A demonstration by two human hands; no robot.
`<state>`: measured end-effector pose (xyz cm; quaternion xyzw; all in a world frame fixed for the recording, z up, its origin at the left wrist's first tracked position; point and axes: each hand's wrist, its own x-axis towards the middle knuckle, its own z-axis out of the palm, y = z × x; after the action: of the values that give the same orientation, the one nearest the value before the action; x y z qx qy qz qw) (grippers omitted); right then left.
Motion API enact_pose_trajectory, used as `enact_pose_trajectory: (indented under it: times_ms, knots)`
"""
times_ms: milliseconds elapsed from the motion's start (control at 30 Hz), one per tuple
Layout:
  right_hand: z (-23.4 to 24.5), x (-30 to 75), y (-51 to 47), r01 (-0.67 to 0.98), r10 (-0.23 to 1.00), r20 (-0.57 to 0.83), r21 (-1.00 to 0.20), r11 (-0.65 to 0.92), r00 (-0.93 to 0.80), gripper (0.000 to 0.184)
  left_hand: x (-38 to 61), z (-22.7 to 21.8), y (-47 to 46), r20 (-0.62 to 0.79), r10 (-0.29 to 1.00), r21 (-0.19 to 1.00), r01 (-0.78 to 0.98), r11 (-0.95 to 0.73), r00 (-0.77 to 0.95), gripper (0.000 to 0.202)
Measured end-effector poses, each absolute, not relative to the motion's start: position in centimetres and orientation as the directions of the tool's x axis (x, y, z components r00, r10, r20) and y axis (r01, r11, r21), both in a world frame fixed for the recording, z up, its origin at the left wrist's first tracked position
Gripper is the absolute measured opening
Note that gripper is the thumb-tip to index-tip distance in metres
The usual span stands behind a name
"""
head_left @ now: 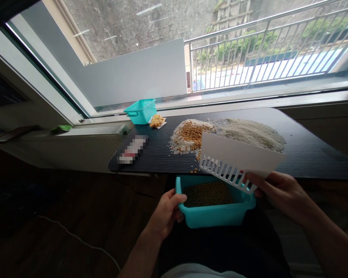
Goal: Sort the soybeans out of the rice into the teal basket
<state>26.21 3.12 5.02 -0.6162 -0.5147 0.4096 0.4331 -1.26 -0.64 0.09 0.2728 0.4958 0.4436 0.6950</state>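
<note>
My left hand (165, 214) grips the left rim of a teal plastic tub (217, 216) held below the front edge of the black table (307, 150); the tub holds a layer of yellow-brown beans (208, 194). My right hand (278, 191) holds a white slotted scoop (237, 160) tilted over the tub, its slotted edge pointing down-left. On the table lies a pile of yellow beans mixed with white rice (190, 135), and to its right a wide spread of white rice (249, 133). A few loose beans (195, 170) lie at the table's front edge.
A second teal tub (140, 111) stands at the table's back left by the window, with a yellow crumpled item (157, 121) beside it. A blurred red-and-white object (132, 150) lies on the table's left part. A white cable (75, 237) runs across the dark floor.
</note>
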Motion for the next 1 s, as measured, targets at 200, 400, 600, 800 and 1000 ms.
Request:
enact_pose_trajectory:
  times_ms: [200,400,600,800,1000]
  knots:
    - [4.3,26.4,2.9,0.297,0.994,-0.078,-0.95,-0.098,0.08,0.057,-1.3,-0.1,-0.6,-0.433,0.893,0.821,-0.354,0.448,0.127,0.034]
    - [3.8,26.5,3.3,0.32,0.988,-0.04,-0.943,-0.088,0.152,0.057,-1.3,0.1,-0.6,-0.435,0.892,0.823,-0.348,0.448,0.12,0.037]
    - [2.8,27.9,3.5,0.343,0.957,0.028,-0.936,-0.076,0.287,0.047,-1.2,0.4,-0.7,-0.443,0.888,0.816,-0.352,0.458,0.126,0.035]
    - [3.5,28.0,3.9,0.342,0.943,0.026,-0.935,-0.095,0.332,0.045,-1.2,0.4,-0.7,-0.442,0.888,0.817,-0.352,0.457,0.127,0.036]
    - [4.9,25.7,4.5,0.345,0.975,0.036,-0.938,-0.043,0.219,0.051,-1.3,0.0,-0.7,-0.439,0.89,0.822,-0.344,0.454,0.125,0.039]
